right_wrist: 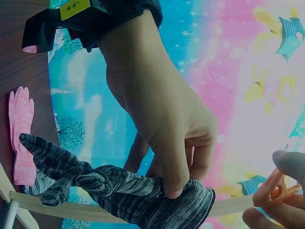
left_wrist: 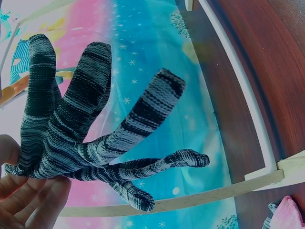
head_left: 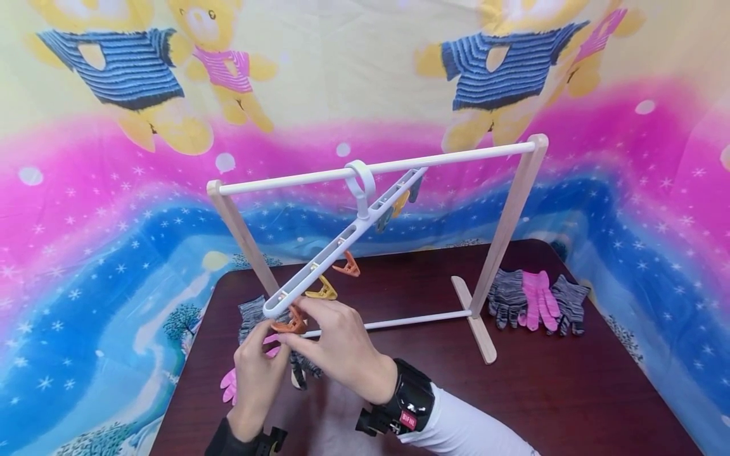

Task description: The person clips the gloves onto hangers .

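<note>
My left hand (head_left: pixel 258 377) pinches the cuff end of a black-and-grey striped knit glove (left_wrist: pixel 105 129) between thumb and fingers. The glove's fingers hang loosely and spread apart in the left wrist view. With thumb and fingers, my right hand (head_left: pixel 348 345) grips an orange clothespin (head_left: pixel 292 321) at the near end of a white clip hanger (head_left: pixel 325 256). In the right wrist view, the glove's cuff lies near the orange clothespin but apart from it. Farther along the hanger dangle a yellow clothespin (head_left: pixel 323 289) and another orange clothespin (head_left: pixel 349 266).
The hanger's hook loops over the white top bar (head_left: pixel 450 157) of a wooden-legged rack on a dark table (head_left: pixel 410 380). Striped gloves (head_left: pixel 506 297) and a pink glove (head_left: pixel 538 301) lie at right. Another pink glove (head_left: pixel 229 385) lies at left. A printed cloth (head_left: pixel 114 266) surrounds the table.
</note>
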Demonstrator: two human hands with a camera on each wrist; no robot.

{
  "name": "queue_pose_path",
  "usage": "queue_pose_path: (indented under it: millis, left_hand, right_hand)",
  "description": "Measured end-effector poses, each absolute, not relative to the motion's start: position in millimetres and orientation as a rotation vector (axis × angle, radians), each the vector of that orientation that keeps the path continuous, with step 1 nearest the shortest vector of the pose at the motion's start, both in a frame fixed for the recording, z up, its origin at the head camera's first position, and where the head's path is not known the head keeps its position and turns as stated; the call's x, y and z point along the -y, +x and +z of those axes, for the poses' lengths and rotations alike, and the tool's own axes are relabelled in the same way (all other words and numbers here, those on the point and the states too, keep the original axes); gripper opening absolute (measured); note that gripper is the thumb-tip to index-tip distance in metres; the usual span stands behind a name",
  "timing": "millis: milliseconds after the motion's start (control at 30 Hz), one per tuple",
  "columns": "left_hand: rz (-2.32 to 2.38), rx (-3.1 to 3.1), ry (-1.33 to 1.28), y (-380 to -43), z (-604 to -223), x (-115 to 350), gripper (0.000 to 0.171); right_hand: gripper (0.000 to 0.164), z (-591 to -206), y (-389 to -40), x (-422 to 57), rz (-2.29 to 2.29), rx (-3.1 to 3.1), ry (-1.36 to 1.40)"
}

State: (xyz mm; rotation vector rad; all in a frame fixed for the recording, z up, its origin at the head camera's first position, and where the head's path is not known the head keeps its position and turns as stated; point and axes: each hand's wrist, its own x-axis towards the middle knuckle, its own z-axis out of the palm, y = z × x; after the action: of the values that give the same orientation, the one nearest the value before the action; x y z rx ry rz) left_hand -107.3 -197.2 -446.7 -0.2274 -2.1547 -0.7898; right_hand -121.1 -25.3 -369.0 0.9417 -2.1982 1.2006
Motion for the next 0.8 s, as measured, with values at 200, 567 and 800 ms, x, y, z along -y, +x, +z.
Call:
queue_pose_path:
  millis: [200,567,800]
  left_hand:
    - [-0.848,2.186,-0.19,-106.7,-449.1,196.0,0.03]
    - [-0.933,2.195,-0.152,-104.9,-450.0,193.4,0.022]
    - [-1.03,2.213,-0.166,-106.0,-443.3,194.1,0.02]
  right_hand:
    - [0.044,-367.8,-120.9,24.5,1.162,2.191,0.947]
    - [0.042,-367.6,-121.4,23.6,1.171,2.201,0.988]
    - [0.042,-366.3,-122.3,25.1,1.16,2.207,1.0]
